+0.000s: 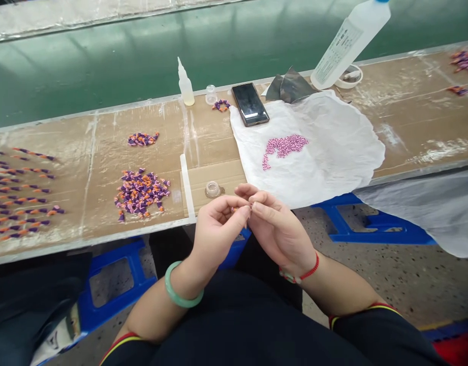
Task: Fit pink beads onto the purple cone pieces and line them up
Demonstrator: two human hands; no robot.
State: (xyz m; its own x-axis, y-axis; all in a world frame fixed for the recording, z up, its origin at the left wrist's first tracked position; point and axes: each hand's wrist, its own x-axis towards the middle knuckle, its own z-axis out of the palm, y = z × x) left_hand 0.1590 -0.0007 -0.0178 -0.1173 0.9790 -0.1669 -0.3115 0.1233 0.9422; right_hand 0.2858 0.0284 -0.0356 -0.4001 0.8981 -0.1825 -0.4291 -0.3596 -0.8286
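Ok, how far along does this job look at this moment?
Seemingly done: rows of purple-and-orange pieces lie laid out on the cardboard. In hand: the left hand and right hand meet at the fingertips, whatever they hold too small to see. Left: a loose purple-and-orange pile, and pink pieces on white tissue.

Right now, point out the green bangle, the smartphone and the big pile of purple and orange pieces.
Green bangle (pixel 178 300): head view, on the near curve of the band.
Smartphone (pixel 250 104): head view, on the dark screen.
Pile of purple and orange pieces (pixel 141 192): head view, on the middle of the pile.
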